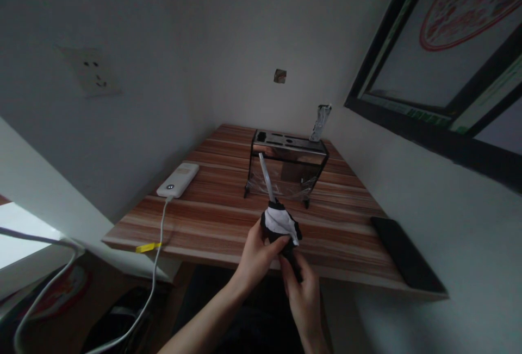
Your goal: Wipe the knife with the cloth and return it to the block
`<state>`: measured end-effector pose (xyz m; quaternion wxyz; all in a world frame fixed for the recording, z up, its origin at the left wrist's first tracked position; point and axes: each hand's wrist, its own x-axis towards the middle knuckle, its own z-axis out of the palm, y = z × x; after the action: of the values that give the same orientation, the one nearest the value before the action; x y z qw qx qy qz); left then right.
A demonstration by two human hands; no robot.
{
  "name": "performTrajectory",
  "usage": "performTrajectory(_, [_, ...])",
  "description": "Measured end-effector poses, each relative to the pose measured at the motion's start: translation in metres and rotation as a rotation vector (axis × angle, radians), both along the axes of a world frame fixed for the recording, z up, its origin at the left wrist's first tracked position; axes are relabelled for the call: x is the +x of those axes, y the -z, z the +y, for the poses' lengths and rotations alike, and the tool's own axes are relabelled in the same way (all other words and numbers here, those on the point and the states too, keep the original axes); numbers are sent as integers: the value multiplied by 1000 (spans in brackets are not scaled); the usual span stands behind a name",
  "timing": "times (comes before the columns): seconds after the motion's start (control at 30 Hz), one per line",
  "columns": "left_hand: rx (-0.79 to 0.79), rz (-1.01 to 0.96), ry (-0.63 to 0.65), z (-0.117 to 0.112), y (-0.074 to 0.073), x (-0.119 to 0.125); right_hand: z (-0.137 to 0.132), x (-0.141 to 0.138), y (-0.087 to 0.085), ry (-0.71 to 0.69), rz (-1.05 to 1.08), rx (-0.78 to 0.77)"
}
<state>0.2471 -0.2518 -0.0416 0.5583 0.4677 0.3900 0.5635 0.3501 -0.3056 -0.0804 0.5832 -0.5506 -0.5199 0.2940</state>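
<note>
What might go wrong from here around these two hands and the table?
A snag on the hanging white cable could drag the white rectangular power bank off the brown wood-grain table. The long pale rod projecting from the black-and-white bundle, held by the left hand and right hand, points toward the black-framed metallic rack and might knock it.

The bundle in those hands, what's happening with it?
Someone's left hand and right hand are holding a black and white bundle near the table's front edge. A long, pale strip sticks up from it. Beyond, a slotted rack stands on the wooden table. A white device lies to the left, and a flat black slab to the right.
</note>
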Motion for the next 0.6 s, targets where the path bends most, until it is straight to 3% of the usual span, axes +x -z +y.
performTrajectory(0.3, [-64, -87, -66, 3, -9, -3, 1, -1, 2, -61, -4, 3])
performTrajectory(0.6, [17, -126, -181, 20, -17, -21, -8, -1, 12, -119, -43, -23])
